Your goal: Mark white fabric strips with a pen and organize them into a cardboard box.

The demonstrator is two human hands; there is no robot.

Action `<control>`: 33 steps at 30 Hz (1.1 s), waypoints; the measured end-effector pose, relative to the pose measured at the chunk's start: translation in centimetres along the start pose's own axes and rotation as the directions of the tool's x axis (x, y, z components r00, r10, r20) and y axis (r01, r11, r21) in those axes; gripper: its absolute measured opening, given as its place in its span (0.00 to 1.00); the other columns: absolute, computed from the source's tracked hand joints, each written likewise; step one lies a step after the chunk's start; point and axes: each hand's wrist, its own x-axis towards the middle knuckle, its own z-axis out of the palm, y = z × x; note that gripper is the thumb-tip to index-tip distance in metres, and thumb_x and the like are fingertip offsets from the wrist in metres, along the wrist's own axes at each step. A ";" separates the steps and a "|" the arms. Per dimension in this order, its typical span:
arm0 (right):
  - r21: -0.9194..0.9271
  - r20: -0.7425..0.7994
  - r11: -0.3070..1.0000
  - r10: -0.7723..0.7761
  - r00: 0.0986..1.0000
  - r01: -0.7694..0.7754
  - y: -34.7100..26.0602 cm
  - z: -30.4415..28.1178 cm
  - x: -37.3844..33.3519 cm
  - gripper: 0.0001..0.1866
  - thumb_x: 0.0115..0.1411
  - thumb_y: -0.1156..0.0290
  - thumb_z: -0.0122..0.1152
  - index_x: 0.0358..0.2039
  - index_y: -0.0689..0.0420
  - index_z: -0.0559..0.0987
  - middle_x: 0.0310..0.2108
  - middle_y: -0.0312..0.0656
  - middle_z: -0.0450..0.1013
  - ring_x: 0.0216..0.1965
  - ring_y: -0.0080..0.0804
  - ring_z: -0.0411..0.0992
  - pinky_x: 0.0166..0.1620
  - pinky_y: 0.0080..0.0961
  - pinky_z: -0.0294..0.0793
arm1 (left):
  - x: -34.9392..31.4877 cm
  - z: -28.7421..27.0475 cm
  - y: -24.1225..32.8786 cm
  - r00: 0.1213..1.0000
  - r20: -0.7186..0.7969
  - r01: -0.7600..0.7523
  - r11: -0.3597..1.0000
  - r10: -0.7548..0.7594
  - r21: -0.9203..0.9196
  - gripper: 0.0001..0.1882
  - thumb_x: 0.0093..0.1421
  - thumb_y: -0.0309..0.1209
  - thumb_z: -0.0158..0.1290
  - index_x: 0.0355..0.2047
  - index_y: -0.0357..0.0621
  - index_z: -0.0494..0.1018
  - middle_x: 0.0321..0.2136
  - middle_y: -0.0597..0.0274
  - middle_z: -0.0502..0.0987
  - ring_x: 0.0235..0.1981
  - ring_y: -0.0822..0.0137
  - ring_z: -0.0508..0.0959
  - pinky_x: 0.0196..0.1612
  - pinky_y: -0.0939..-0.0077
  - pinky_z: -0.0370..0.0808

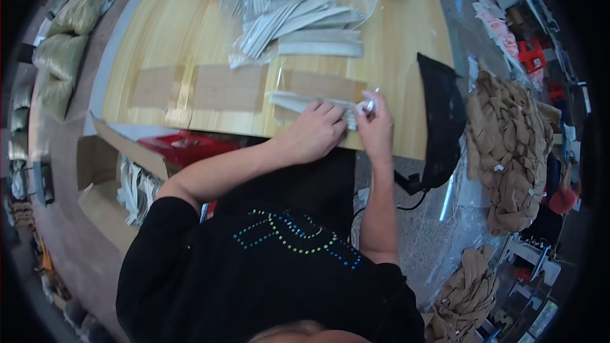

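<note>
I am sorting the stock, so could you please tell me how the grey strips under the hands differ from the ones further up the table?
The near strips lie bare and stacked under the left hand; the far strips sit fanned inside clear plastic bags, untouched. Both are grey and flat.

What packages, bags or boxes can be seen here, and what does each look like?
Clear plastic bags: far end of the table, crinkled, holding grey-white strips.
Cardboard box: left of the person, below the table edge, brown, open flaps.
Red package: beside the box, flat.
Black bag: hanging at the table's right edge.
</note>
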 end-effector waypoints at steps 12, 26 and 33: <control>-0.098 -0.018 0.994 0.045 0.999 -0.046 0.9 0.8 -0.5 0.21 0.53 0.81 0.65 0.48 0.61 0.74 0.27 0.37 0.72 0.26 0.20 0.69 0.33 0.21 0.72 | -1.4 0.3 0.7 0.998 -0.043 0.036 0.999 -0.037 -0.021 0.23 0.50 0.36 0.61 0.45 0.41 0.70 0.48 0.55 0.71 0.52 0.56 0.69 0.56 0.55 0.62; -0.153 -0.053 0.987 -0.066 0.996 0.058 0.7 1.4 -0.7 0.20 0.53 0.80 0.66 0.47 0.62 0.74 0.28 0.37 0.69 0.29 0.23 0.67 0.37 0.23 0.71 | -8.2 -5.0 -0.4 0.917 0.082 0.368 0.909 -0.390 0.197 0.33 0.52 0.42 0.61 0.57 0.45 0.66 0.64 0.48 0.58 0.67 0.45 0.55 0.62 0.30 0.47; -0.054 -0.070 0.995 -0.086 0.994 0.083 4.5 -0.6 -0.5 0.24 0.58 0.74 0.65 0.54 0.63 0.70 0.30 0.37 0.68 0.30 0.24 0.65 0.32 0.22 0.70 | -0.9 1.7 3.3 0.990 -0.049 0.136 0.990 -0.134 0.042 0.24 0.56 0.39 0.52 0.50 0.38 0.70 0.56 0.52 0.69 0.63 0.55 0.62 0.65 0.40 0.49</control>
